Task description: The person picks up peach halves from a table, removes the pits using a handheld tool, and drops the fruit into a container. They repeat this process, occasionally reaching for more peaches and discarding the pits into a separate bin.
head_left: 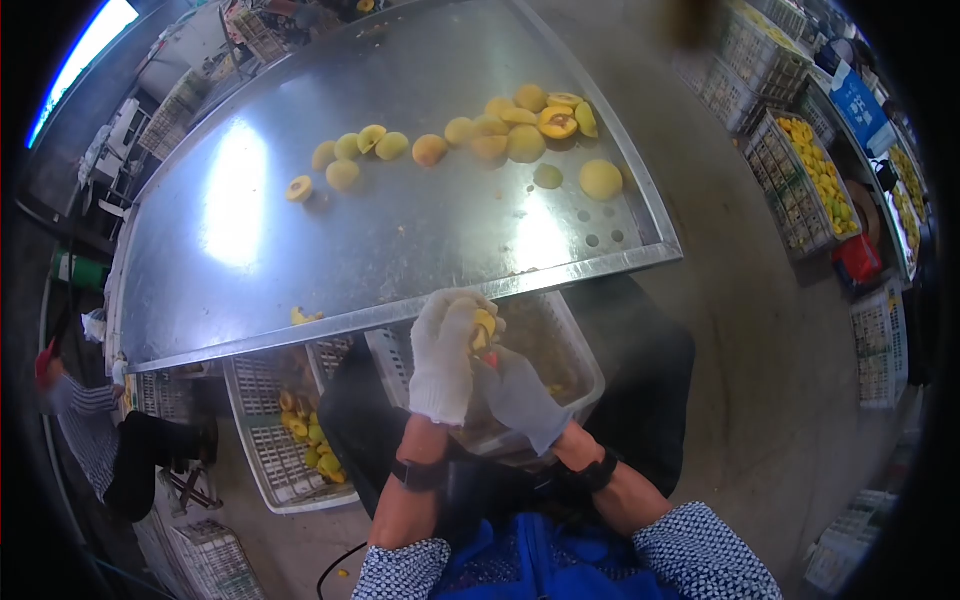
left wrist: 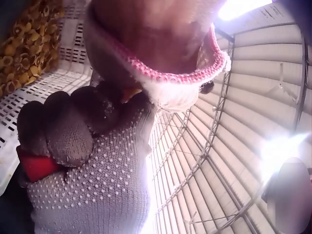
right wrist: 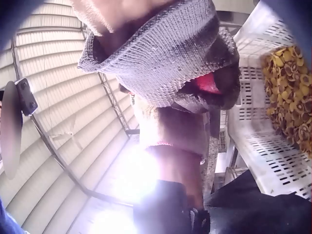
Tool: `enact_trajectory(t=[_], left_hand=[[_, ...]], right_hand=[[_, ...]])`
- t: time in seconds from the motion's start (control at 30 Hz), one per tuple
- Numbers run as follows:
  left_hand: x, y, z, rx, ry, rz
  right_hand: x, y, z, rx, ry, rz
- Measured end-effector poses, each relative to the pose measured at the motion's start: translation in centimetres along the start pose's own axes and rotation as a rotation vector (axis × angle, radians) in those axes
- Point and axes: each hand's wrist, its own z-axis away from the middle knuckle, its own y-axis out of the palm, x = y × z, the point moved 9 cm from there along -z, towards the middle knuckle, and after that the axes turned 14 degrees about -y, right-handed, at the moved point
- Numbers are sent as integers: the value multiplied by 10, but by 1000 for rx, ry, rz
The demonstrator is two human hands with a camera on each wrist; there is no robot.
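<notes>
Hands both gloved and curled, as far as I can see from my end: left hand [head_left: 445,355], in white, grips a cut yellow fruit [head_left: 483,332]; right hand [head_left: 525,400], in grey, is wrapped round a red handle [left wrist: 39,166], rest of that tool hidden. Held fruit is just off the near edge of the worktop [head_left: 370,260], above a pale crate [head_left: 592,375]. Worktop is bare metal, raised rim, two glare streaks, small holes [head_left: 592,240] at its right corner. Yellow fruits [head_left: 430,150], whole and cut, straggle across it, bunched toward the right. Left of my operator's knees, another crate [head_left: 262,455] holds fruit pieces. Grey-brown floor [head_left: 735,400]; stacked crates [head_left: 750,70] far right; seated person [head_left: 95,435] in stripes on the left. Wrist views give me a pale ribbed roof [left wrist: 258,114], metal trusses, fan [right wrist: 70,131], bright lights.
</notes>
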Motion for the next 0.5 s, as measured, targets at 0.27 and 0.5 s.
enact_trajectory(t=[0.27, 0.5], left_hand=[[-2, 1, -5, 38, -87, -129], [-4, 1, -4, -6, -90, -142]], right_hand=[[0, 7, 2, -8, -35, -41], [-3, 10, 4, 6, 104, -223]])
